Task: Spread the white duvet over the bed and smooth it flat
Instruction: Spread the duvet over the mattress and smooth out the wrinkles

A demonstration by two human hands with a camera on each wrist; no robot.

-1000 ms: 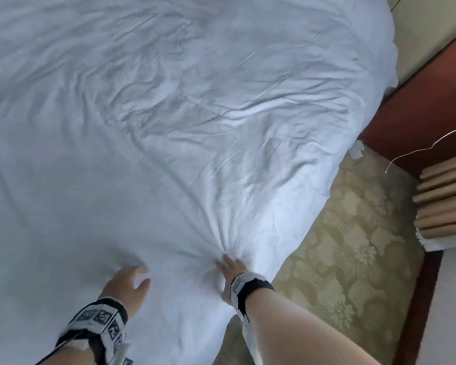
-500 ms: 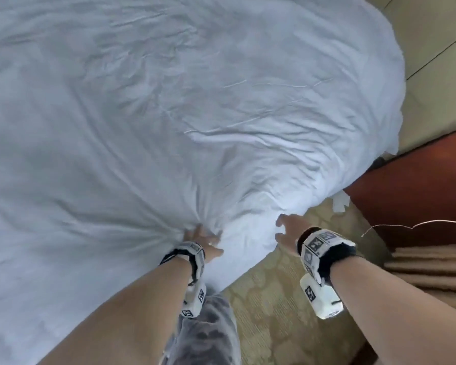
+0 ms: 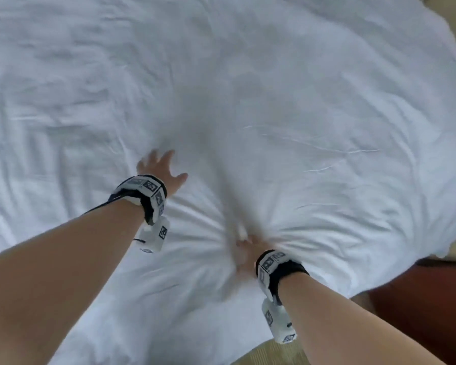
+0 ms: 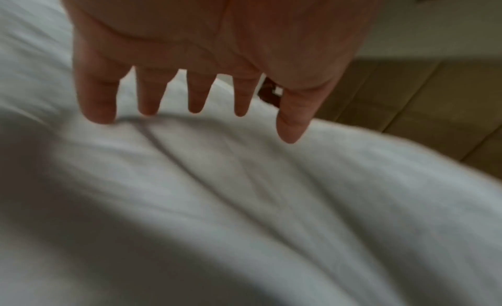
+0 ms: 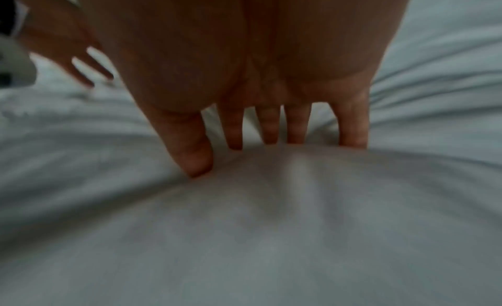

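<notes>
The white duvet point(image 3: 300, 101) covers nearly the whole head view, creased and puffed up. My left hand point(image 3: 158, 165) lies on it left of centre, fingers spread and straight; in the left wrist view its fingertips point(image 4: 148, 111) just touch the fabric point(image 4: 244, 203). My right hand point(image 3: 244, 248) presses into the duvet nearer to me, with creases fanning out from it. In the right wrist view its straight fingers point(image 5: 271, 136) dig their tips into the cloth point(image 5: 271, 224). Neither hand has fabric bunched in it.
Dark red-brown wooden furniture point(image 3: 419, 299) stands close to the bed's right edge. Patterned carpet point(image 3: 261, 356) shows at the bottom, next to my right forearm. Beige wall panels point(image 4: 434, 96) lie beyond the far edge of the duvet.
My left hand has let go of the bunched fabric and reached further onto the duvet. My right hand came from the air beside the bed edge down onto the duvet.
</notes>
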